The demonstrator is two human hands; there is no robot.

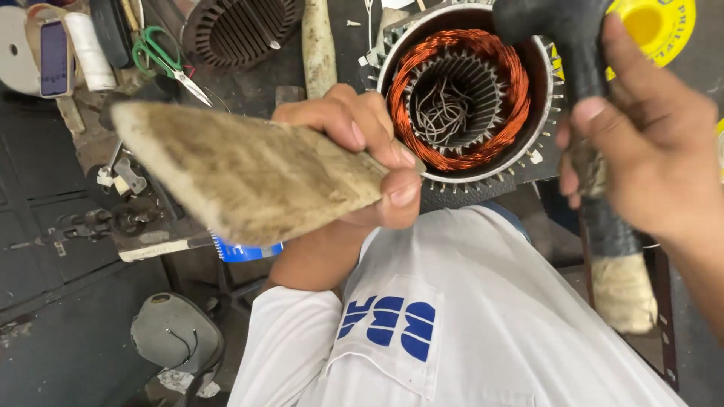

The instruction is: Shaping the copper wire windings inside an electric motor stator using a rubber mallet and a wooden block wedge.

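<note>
My left hand (362,147) grips a flat, worn wooden wedge (241,169) by its narrow end; the broad end points to the left. My right hand (641,151) is closed around the handle of a black rubber mallet (573,30), head up, the handle's pale wrapped end (622,290) hanging down. Between the hands sits a round motor stator (460,90) with copper windings and a metal rim, loose wires in its bore. The wedge's tip lies close to the stator's left edge.
Green-handled scissors (162,56), a white roll (89,49) and a dark slotted rotor core (237,26) lie at the back left. A yellow spool (664,26) is at top right. A wooden stick (318,45) stands beside the stator. My white shirt (452,324) fills the foreground.
</note>
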